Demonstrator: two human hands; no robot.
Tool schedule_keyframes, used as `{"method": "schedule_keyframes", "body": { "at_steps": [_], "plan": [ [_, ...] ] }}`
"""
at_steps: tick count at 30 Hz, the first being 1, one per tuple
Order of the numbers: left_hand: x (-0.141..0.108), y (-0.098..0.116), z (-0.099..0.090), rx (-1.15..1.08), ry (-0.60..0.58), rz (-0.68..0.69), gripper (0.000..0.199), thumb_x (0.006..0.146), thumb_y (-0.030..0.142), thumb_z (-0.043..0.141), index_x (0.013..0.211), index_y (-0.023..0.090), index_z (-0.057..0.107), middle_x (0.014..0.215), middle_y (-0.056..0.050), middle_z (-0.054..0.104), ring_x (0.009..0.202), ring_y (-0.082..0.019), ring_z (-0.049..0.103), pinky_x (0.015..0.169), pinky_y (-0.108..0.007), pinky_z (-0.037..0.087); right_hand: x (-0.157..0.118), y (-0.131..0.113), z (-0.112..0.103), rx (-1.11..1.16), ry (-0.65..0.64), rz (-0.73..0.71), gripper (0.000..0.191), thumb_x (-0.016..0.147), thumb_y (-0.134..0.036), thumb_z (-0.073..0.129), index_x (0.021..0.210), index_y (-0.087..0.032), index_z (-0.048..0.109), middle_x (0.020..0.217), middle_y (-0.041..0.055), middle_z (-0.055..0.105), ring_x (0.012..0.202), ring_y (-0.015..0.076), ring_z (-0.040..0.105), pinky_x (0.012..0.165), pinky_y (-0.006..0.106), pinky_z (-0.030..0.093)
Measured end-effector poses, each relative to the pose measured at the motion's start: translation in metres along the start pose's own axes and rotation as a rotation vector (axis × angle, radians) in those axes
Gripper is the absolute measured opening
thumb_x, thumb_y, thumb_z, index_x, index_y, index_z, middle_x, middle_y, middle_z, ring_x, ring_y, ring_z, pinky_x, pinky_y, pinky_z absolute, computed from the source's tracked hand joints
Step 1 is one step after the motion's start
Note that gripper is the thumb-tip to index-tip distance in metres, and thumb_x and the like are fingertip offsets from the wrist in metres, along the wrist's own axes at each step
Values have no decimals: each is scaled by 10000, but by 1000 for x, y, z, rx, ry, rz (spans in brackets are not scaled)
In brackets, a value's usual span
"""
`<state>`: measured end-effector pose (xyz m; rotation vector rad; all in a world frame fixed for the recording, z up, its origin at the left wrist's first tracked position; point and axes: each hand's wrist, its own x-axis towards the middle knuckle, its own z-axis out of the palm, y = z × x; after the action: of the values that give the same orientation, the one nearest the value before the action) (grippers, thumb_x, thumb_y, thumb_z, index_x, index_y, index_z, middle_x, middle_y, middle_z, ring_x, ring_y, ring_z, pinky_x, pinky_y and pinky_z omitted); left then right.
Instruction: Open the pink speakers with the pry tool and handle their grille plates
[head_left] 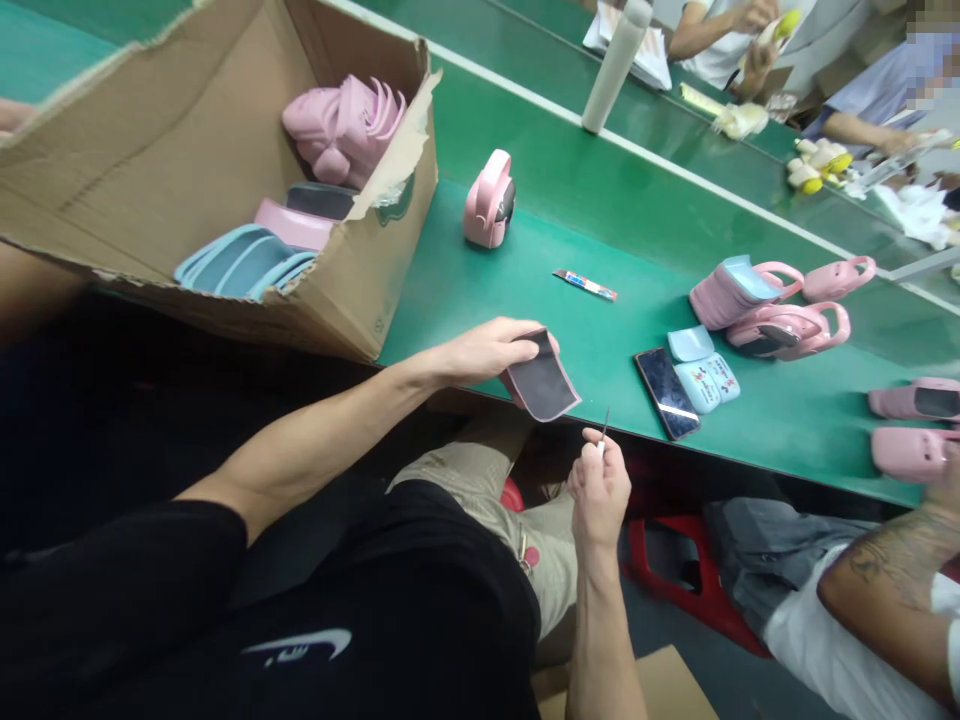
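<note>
My left hand (pixel 491 350) grips a curved panel (pixel 546 380), dark on its upper face with a pink rim, over the front edge of the green table (pixel 525 285). To its right, my right hand (pixel 602 480) is closed on the white handle of a small thin blade (pixel 606 425), which points up and away from me. The blade and the panel are apart. Beyond my hands lies a slim cutter (pixel 585 285) with a printed handle. A pink handled case (pixel 490 200) with a dark front stands farther back.
At the left, a torn cardboard box (pixel 375 270) holds pink and blue parts. Right of my hands lie a phone (pixel 666 393), light blue pieces (pixel 697 380) and several pink cases (pixel 780 325). A grey bottle (pixel 615 70) stands beyond. Other people sit opposite and at the right.
</note>
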<state>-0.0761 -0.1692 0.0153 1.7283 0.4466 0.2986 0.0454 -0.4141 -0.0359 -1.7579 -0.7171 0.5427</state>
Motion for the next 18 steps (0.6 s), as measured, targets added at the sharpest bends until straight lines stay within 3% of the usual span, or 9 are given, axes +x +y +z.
{"method": "schedule_keyframes", "body": {
  "at_steps": [2,5,10,18],
  "plan": [
    [-10,-22,19,-486,-17,-93,317,968,299,614,1213,127,721,977,-108,765,763,-186,737,659,-260,567,-5,-1,-1,341,-2,149,296,1026,-458,626,1189,-213,607,581,-150,305,419,72,238,406,184,259],
    [-23,-44,53,-882,-61,-235,335,907,306,747,1175,107,736,973,-128,767,728,-193,763,606,-251,609,-15,-9,3,639,-42,222,307,958,-427,752,1160,-236,622,585,-151,331,432,49,210,419,162,237],
    [-39,-46,88,-1150,-168,-385,309,923,202,708,1198,64,725,943,-149,783,654,-223,779,484,-276,645,-28,-24,2,784,-41,177,282,972,-390,766,1196,-256,658,593,-141,348,433,39,197,425,151,244],
    [-50,-56,119,-1443,-372,-622,325,965,93,582,1262,22,690,949,-192,826,683,-245,824,528,-252,666,-34,-19,-11,826,-71,265,234,959,-435,789,999,-233,678,540,-135,360,406,33,188,388,147,236]
  ]
}}
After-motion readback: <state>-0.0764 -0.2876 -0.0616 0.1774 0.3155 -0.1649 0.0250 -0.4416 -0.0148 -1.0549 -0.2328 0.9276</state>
